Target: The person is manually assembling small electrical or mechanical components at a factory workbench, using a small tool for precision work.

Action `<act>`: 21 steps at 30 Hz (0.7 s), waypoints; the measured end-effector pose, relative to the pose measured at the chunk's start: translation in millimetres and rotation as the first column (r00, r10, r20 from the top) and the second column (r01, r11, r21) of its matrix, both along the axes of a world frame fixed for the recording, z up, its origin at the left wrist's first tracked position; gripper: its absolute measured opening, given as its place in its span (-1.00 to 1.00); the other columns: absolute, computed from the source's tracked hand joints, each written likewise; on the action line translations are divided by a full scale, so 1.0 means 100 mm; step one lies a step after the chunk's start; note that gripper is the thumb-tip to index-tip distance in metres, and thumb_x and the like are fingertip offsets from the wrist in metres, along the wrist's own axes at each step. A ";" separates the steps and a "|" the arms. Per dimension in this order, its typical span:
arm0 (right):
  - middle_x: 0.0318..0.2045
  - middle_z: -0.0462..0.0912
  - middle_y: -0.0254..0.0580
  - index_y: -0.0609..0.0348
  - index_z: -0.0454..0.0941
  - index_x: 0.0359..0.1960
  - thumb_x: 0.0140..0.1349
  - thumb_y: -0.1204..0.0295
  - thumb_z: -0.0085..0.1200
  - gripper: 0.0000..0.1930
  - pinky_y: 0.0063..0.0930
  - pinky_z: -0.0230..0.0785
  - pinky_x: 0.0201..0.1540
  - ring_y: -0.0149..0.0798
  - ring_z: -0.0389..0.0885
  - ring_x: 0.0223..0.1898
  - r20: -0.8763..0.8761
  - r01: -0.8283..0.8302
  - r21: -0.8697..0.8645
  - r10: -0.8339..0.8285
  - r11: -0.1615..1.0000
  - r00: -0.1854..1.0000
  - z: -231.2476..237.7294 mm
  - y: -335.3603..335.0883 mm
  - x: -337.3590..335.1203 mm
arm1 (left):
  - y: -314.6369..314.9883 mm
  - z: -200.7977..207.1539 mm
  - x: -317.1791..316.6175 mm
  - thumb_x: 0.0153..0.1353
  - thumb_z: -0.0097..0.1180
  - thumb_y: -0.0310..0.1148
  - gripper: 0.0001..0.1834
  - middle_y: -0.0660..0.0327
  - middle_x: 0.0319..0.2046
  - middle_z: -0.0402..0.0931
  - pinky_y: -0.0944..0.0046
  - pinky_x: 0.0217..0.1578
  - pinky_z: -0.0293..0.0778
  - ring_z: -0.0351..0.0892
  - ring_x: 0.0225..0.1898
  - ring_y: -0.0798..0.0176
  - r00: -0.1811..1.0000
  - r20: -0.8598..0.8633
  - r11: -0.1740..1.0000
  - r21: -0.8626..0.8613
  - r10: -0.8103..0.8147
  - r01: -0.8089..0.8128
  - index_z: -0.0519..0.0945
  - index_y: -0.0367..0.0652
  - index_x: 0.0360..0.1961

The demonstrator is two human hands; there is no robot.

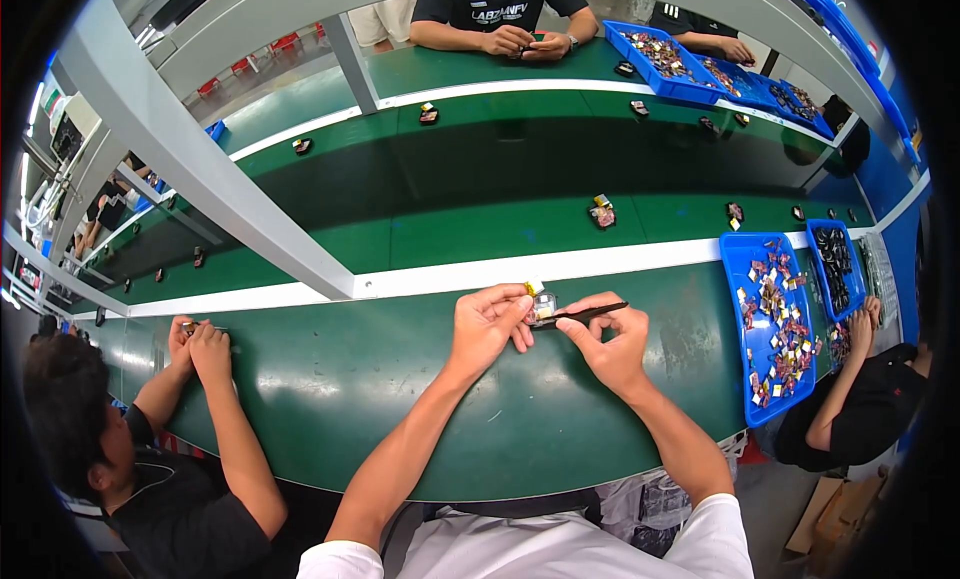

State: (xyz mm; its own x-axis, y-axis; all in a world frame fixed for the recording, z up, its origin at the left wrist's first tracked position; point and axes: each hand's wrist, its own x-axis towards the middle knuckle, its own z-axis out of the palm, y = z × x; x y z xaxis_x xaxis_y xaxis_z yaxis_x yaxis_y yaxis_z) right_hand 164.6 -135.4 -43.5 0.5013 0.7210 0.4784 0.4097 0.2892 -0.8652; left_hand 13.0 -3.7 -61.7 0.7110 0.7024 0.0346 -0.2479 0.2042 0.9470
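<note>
My left hand (484, 329) pinches a small electronic assembly (544, 305) just above the green table (500, 419). The piece has a clear or silvery body and a yellow-and-white part sticking up at its top. In my right hand (617, 349) is a slim black tool that looks like tweezers (600, 310). Its tip reaches left to the assembly, at its lower edge. Fingers hide part of the piece, so I cannot tell whether the tip grips it or only touches it.
Right of me stand a blue tray (742, 257) of small assemblies and another blue tray (850, 306) of black parts. Beyond a white rail (420, 277), a green conveyor (450, 229) carries scattered pieces. A grey post (240, 189) slants at left. Co-workers sit left, right and across.
</note>
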 end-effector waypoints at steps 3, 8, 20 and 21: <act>-0.48 0.74 -0.37 0.27 0.72 -0.31 0.11 0.60 0.45 -0.85 -0.69 0.08 -0.62 -0.69 0.30 -0.70 0.049 0.019 0.000 -0.019 1.000 0.999 -0.02 0.00 0.00 | -0.01 -0.01 0.01 0.43 0.17 -0.52 -0.77 0.03 -0.42 0.65 0.32 -0.63 0.58 0.67 -0.58 0.21 1.000 -0.012 1.000 0.020 -0.010 0.010 0.61 -0.53 -0.02; -0.51 0.72 -0.38 0.25 0.73 -0.33 0.09 0.58 0.47 -0.85 -0.65 0.08 -0.62 -0.66 0.29 -0.73 0.079 0.022 -0.005 -0.022 1.000 0.997 -0.05 0.00 -0.01 | -0.02 -0.01 0.00 0.43 0.16 -0.52 -0.77 0.05 -0.43 0.65 0.33 -0.63 0.58 0.67 -0.58 0.23 1.000 -0.023 0.999 0.038 -0.013 0.014 0.62 -0.50 -0.01; -0.52 0.71 -0.37 0.24 0.76 -0.34 0.08 0.57 0.47 -0.86 -0.63 0.08 -0.63 -0.64 0.29 -0.73 0.113 0.034 0.000 -0.034 0.999 0.993 -0.04 0.01 -0.01 | -0.02 0.00 0.02 0.44 0.15 -0.51 -0.77 0.07 -0.44 0.65 0.33 -0.62 0.57 0.66 -0.58 0.25 0.998 -0.055 0.997 0.073 -0.004 0.008 0.62 -0.49 0.00; -0.52 0.71 -0.37 0.24 0.76 -0.34 0.08 0.57 0.47 -0.86 -0.63 0.08 -0.63 -0.64 0.29 -0.73 0.113 0.034 -0.001 -0.034 0.999 0.993 -0.05 0.01 -0.01 | -0.02 -0.01 0.02 0.44 0.15 -0.51 -0.77 0.07 -0.44 0.65 0.33 -0.62 0.57 0.66 -0.58 0.26 0.998 -0.055 0.997 0.072 -0.006 0.010 0.62 -0.49 0.00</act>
